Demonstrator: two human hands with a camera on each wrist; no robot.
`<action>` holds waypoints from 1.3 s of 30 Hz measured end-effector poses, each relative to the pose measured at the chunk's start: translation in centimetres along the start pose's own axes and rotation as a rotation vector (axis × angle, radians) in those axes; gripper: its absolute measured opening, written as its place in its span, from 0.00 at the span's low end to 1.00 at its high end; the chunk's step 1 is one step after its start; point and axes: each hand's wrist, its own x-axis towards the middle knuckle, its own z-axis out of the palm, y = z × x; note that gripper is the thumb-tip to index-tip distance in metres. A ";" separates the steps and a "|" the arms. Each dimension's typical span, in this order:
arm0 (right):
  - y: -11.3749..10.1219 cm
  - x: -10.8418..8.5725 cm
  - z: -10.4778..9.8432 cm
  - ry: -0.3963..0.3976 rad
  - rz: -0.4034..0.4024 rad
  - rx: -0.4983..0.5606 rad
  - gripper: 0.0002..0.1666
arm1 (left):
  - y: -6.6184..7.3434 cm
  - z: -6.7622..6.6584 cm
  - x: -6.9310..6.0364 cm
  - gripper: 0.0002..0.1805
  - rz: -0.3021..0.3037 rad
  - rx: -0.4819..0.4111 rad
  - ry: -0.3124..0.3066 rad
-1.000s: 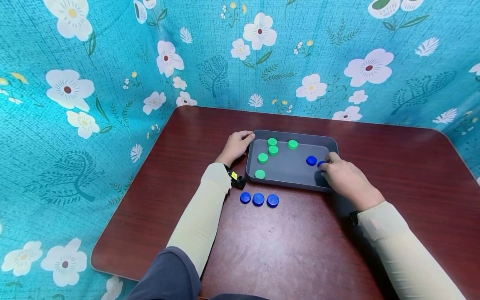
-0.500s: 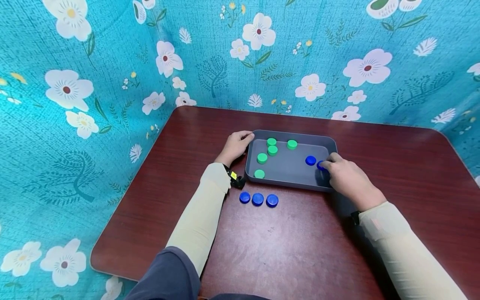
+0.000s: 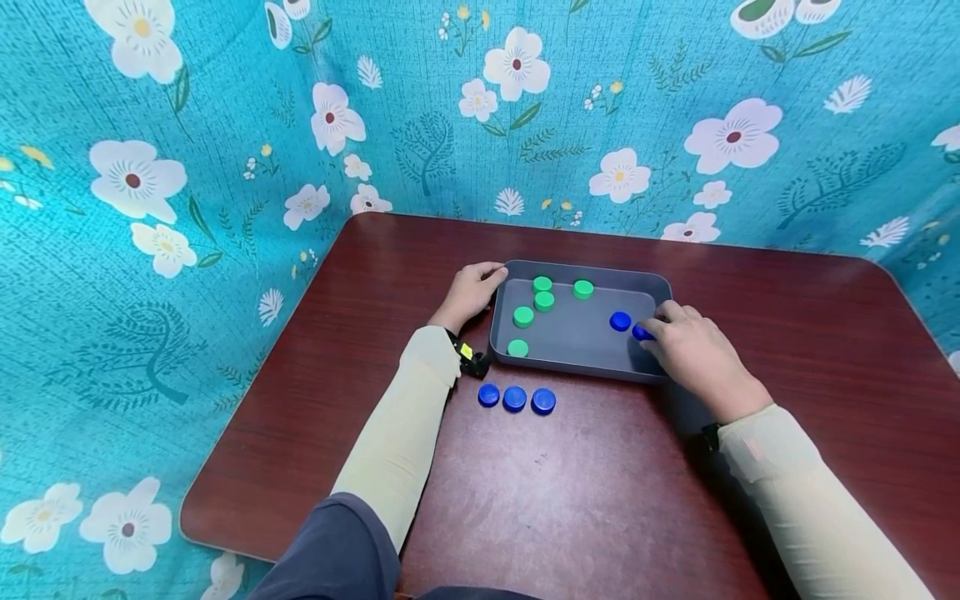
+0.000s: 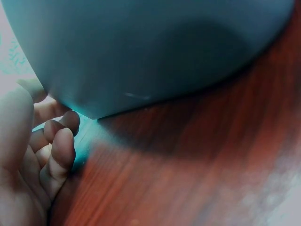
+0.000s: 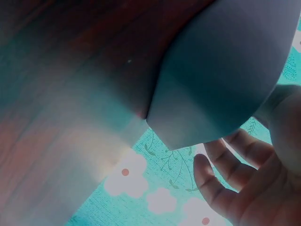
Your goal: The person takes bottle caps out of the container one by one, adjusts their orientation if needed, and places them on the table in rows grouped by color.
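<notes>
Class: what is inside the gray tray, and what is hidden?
Inside the tray are five green caps and two blue caps. The right hand partly covers one blue cap; whatever lies behind it cannot be seen.

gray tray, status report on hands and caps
Left hand at far left corner of gray tray; right hand at a blue cap inside. Five green caps, two blue in tray; three blue caps on table. No obstruction seen.

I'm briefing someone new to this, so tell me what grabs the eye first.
The turquoise floral cloth behind the table would probably win. Next come the five bright green caps inside the gray tray, then the three blue caps lined up on the table in front of it.
</notes>
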 end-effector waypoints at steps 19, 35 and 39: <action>-1.2 -0.4 0.3 0.113 -0.031 0.087 0.20 | 0.0 0.1 -0.1 0.23 0.006 0.005 0.014; -1.9 -0.5 0.0 0.145 -0.126 0.090 0.18 | 0.0 0.0 0.1 0.23 0.015 0.018 0.010; -2.2 -0.5 -0.1 0.152 -0.132 0.094 0.18 | 0.1 0.0 0.0 0.23 0.011 0.013 0.008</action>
